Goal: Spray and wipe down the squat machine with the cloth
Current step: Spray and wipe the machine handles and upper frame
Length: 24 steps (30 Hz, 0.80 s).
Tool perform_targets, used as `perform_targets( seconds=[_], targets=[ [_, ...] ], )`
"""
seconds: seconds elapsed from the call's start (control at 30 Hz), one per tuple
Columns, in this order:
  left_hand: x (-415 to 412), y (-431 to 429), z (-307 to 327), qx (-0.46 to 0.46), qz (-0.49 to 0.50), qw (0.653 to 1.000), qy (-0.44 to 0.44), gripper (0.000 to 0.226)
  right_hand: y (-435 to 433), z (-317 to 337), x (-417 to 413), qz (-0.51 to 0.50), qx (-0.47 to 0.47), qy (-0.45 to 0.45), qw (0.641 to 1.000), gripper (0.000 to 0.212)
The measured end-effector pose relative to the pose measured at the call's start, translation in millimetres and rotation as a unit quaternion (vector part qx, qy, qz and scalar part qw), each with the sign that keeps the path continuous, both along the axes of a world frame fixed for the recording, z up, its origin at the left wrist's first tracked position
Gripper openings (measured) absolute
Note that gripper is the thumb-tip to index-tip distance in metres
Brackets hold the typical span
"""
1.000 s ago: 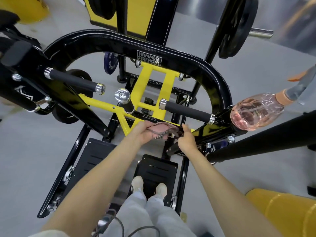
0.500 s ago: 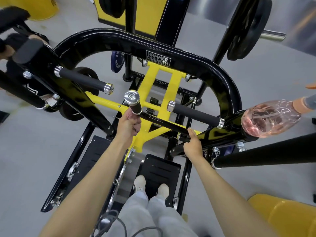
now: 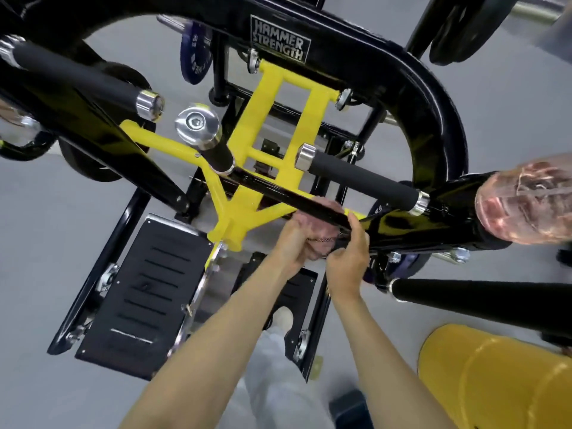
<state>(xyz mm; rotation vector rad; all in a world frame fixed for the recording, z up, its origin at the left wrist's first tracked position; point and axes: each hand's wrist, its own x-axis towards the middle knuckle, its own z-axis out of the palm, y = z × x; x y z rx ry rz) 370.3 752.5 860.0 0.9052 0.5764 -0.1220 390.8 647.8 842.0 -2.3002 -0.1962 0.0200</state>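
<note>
Head cam has my left hand (image 3: 292,243) bunching the pink cloth (image 3: 320,232) tight against the black crossbar (image 3: 309,206). Right hand (image 3: 349,260) is curled round that same bar, touching the cloth.

Glossy black and yellow painted metal frame (image 3: 433,125), matt foam grips (image 3: 362,181) with chrome caps (image 3: 305,156), soft pinkish cloth (image 3: 322,233).

The cloth (image 3: 318,236) is sitting under the squat machine (image 3: 433,119)'s crossbar (image 3: 278,193), held in the left hand (image 3: 291,243). The right hand (image 3: 348,255) is gripping that crossbar just to its right. The spray bottle (image 3: 523,202) is lying on the machine's right arm, and a footplate (image 3: 145,292) is lying below, to the left.
</note>
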Motion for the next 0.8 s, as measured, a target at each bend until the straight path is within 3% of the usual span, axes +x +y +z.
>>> perform_targets(
  seconds=[0.13,0.27,0.4,0.5,0.57,0.7,0.8],
  targets=[
    [16,-36,-27,0.088,-0.012,0.996,0.026,0.019,5,10,19,-0.032,0.034,0.007,0.999,0.067],
    [26,-41,-52,0.199,-0.057,0.978,-0.034,0.025,11,1,34,-0.090,0.070,-0.001,0.993,0.061],
    [44,-39,-93,0.303,-0.156,0.939,0.047,0.023,13,-12,45,-0.137,0.110,-0.014,0.984,0.050],
    [53,-37,-116,0.324,-0.212,0.917,0.095,0.013,12,-23,50,-0.126,0.146,-0.041,0.980,0.045],
    [54,-29,-116,0.365,-0.216,0.902,0.080,0.021,10,-31,53,-0.114,0.148,-0.052,0.981,0.043],
    [56,-16,-116,0.326,-0.179,0.925,0.081,0.022,7,-43,37,-0.128,0.151,-0.008,0.980,0.037],
    [60,-26,-125,0.403,-0.181,0.895,0.063,0.015,3,-58,30,-0.146,0.167,0.039,0.974,0.040]
  ],
)
